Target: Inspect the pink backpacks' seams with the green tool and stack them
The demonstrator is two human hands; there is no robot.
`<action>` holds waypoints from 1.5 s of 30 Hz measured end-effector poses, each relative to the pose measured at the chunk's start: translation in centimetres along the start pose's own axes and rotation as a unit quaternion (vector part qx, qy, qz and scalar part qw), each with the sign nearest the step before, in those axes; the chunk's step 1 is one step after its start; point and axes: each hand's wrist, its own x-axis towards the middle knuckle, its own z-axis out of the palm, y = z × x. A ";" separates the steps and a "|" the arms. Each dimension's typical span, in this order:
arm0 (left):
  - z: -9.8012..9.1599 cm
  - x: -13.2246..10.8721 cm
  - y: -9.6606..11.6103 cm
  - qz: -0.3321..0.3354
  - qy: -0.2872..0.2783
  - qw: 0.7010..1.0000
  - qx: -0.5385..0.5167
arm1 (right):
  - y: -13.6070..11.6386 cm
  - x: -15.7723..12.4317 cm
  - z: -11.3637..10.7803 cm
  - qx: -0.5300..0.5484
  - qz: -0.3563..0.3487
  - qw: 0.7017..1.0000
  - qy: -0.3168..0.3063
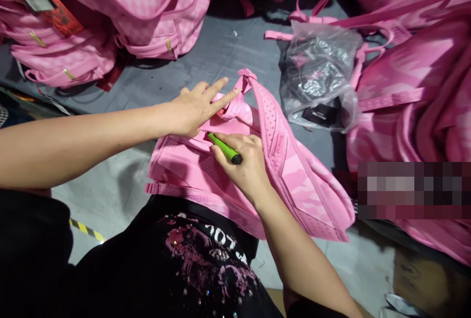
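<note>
A pink camouflage backpack lies at the table's near edge in front of my body, its perforated back padding and shoulder straps facing up. Laid over its upper part, my left hand has its fingers stretched out and apart, pressing on the pink fabric. My right hand is closed around a bright green, pen-like tool with a black end. The tool's tip points at the fabric just below my left palm; whether it touches cannot be told. Small red material shows under my left fingers.
Pink checkered backpacks with hanging tags stand at the back left. A clear plastic bag with silvery and black contents lies right of the backpack. More pink camouflage backpacks fill the right side of the grey table.
</note>
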 end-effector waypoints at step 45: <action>0.9 0.0 -2.5 0.053 0.066 0.993 0.077 | -3.1 2.6 1.1 0.032 0.025 0.997 -0.068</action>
